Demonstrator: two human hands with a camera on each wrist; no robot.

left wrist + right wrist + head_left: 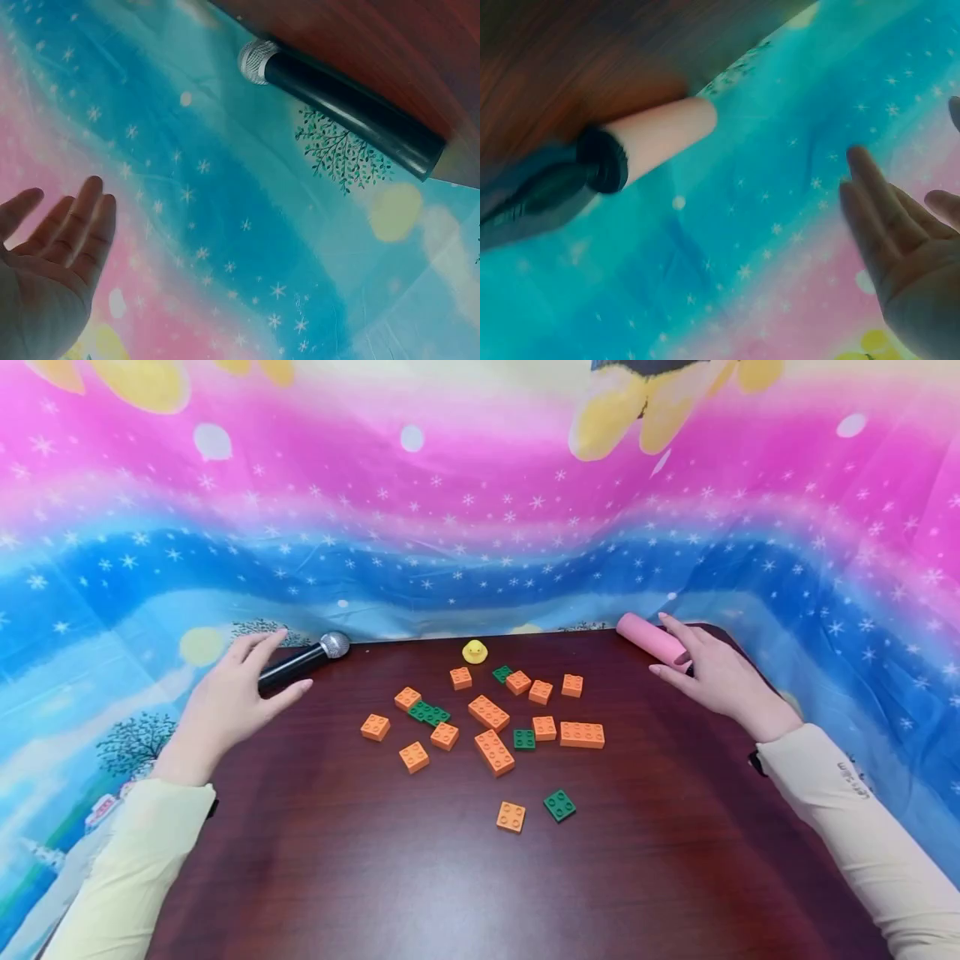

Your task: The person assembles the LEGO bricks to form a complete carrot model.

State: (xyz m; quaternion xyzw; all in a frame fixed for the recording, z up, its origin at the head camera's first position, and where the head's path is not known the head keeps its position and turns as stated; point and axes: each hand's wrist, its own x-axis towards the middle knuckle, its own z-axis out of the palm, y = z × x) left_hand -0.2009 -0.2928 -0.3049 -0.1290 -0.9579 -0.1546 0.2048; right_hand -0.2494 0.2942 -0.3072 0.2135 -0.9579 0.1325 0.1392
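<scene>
My left hand (228,702) hovers at the left of the table, fingers spread and holding nothing. Just beyond it lies a black microphone (292,668) with a silver mesh head, partly hidden by the hand; the left wrist view shows its whole black body (352,112). On the other side, my right hand (720,681) is also held up with relaxed, empty fingers. Close by it, a pink cylinder (648,637) lies at the back right, its near end covered by the fingers. The right wrist view shows that end as black, with a dark narrower part (547,191) joined to it.
Several orange bricks (489,713) and a few green bricks (429,713) lie scattered over the middle of the dark wooden table (360,860). A small yellow duck (474,652) sits near the back edge. A patterned cloth (465,560) hangs behind and around the table.
</scene>
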